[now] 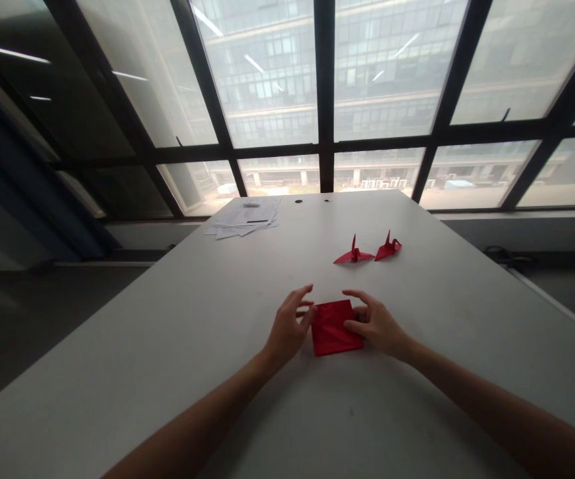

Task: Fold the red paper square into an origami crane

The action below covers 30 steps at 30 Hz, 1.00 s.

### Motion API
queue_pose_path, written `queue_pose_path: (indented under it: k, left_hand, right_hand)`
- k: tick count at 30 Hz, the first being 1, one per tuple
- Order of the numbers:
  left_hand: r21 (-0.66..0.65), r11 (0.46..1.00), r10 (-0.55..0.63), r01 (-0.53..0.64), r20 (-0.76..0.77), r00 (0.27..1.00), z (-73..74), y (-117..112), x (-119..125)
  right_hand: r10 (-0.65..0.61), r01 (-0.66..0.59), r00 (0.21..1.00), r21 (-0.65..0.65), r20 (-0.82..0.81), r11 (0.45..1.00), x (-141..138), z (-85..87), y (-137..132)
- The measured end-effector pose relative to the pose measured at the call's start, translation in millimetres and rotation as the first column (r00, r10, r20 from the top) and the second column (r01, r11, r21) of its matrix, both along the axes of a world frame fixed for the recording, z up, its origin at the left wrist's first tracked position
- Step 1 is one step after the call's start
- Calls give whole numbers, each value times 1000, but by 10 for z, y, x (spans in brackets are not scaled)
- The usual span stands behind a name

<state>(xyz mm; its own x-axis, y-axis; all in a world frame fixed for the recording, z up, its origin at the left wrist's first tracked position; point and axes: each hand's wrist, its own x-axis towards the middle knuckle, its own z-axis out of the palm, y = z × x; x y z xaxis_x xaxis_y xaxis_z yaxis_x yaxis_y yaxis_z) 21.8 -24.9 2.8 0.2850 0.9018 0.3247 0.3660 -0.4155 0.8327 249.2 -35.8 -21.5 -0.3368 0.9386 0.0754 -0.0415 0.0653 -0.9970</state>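
A square of folded red paper [335, 336] with visible creases is in front of me, between my two hands. My right hand [375, 326] grips its right edge, thumb on top and some fingers behind, with the index finger raised. At the upper left corner, my left hand [290, 326] has its thumb against the paper and its other fingers curled close by; the index finger points up. Beyond the hands stand two folded red paper cranes, the left crane [354, 255] and the right crane [388, 248], close together.
The white table [168, 346] stretches away toward large windows with dark frames. Loose white paper sheets [240, 223] lie at its far left, with a dark, thin item [257, 221] on them. A round dark cable hole [298, 201] sits near the far edge.
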Motion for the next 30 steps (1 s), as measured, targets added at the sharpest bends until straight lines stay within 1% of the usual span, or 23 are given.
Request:
queue_pose_path:
  k: [1, 2, 3, 4, 5, 7, 8, 9, 10, 12, 14, 17, 19, 21, 24, 27, 30]
  left_hand:
    - [142, 988, -44, 62, -127, 991, -1, -10, -4]
    - [237, 959, -92, 157, -264, 960, -9, -21, -5]
    - [270, 927, -141, 261, -394, 908, -26, -32, -4]
    - [252, 904, -185, 347, -501, 846, -48, -42, 0]
    - [210, 892, -216, 400, -579, 786, -73, -50, 4]
    - [119, 886, -259, 447, -673, 692, -116, -63, 13]
    - [86, 884, -274, 460, -701, 658, -130, -68, 17]
    - [67, 880, -282, 470, -722, 632, -138, -73, 20]
    - [60, 877, -283, 476, -738, 613, -142, -78, 23]
    - [63, 878, -266, 474, -760, 593, -147, -87, 28]
    - [70, 886, -241, 459, -775, 584, -161, -94, 32]
    - [74, 900, -212, 429, -786, 580, -182, -109, 34]
    - [101, 916, -166, 388, -787, 595, -171, -132, 39]
    - [153, 917, -118, 368, -779, 616, -137, -168, 55]
    - [218, 898, -87, 382, -762, 641, -104, -224, 94]
    - [206, 914, -75, 348, -759, 646, -145, -232, 119]
    - [188, 922, -78, 339, -768, 636, -193, -178, 106]
  right_hand:
    - [-3, 2, 999, 24, 49, 1000, 13, -17, 9]
    - [-22, 14, 993, 65, 120, 998, 24, -31, 14]
    - [-68, 41, 975, 131, 213, 991, 33, -42, 14]
    - [-146, 75, 937, 226, 318, 971, 38, -48, 8]
    - [-244, 99, 876, 339, 417, 936, 40, -48, -2]
    - [-429, 89, 726, 545, 538, 833, 34, -36, -34]
    - [-488, 61, 669, 613, 561, 788, 27, -27, -53]
    - [-517, 27, 635, 652, 574, 758, 19, -18, -72]
    - [-521, -8, 622, 670, 585, 743, 10, -13, -89]
    - [-483, -84, 618, 663, 620, 744, -3, -20, -116]
    - [-412, -175, 602, 616, 685, 768, -5, -54, -124]
    - [-332, -281, 537, 535, 776, 797, 12, -127, -111]
    - [-324, -312, 501, 516, 803, 798, 22, -162, -104]
    - [-352, -293, 476, 523, 806, 800, 19, -170, -110]
    - [-436, -205, 439, 560, 785, 803, -5, -113, -142]
    - [-526, -146, 414, 625, 743, 767, -23, 13, -166]
    - [-550, -152, 444, 664, 708, 732, -11, 134, -160]
